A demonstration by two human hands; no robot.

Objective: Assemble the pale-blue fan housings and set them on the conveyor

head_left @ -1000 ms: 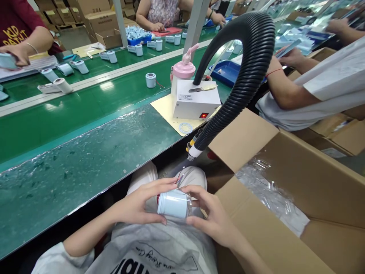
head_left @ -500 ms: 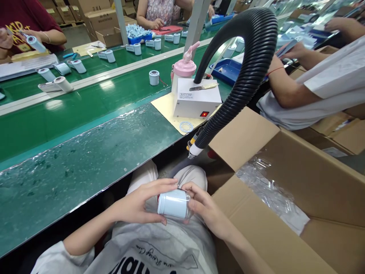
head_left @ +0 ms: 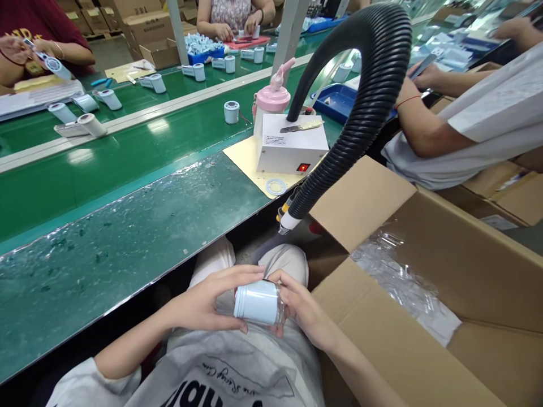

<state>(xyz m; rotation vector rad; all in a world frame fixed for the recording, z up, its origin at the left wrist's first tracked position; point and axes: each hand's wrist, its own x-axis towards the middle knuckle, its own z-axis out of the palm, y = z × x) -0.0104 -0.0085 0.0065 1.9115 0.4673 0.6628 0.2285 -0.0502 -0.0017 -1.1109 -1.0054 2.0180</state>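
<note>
Over my lap, a light-blue cylindrical housing (head_left: 257, 302) with a clear plastic end lies on its side between my two hands. My left hand (head_left: 212, 299) grips it from the left, thumb below and fingers along the top. At its clear right end, my right hand (head_left: 299, 299) has its fingers wrapped round the plastic. A bit of red shows at the housing's left end, mostly hidden by my left hand. Above my hands hangs the nozzle (head_left: 288, 221) of a black corrugated hose (head_left: 365, 107), apart from them.
A white box (head_left: 292, 152) with a lit red switch and a knife on top stands by a pink-lidded bottle (head_left: 274, 99). A pale ring (head_left: 275, 187) lies before it. An open carton (head_left: 479, 282) holding clear plastic parts is at right. Co-workers sit around the green conveyor (head_left: 169, 133).
The housing and both my hands stay nearly in place; my right fingers have shifted slightly on the clear end. One white cylinder on the belt has moved slightly right. Co-workers' hands have moved.
</note>
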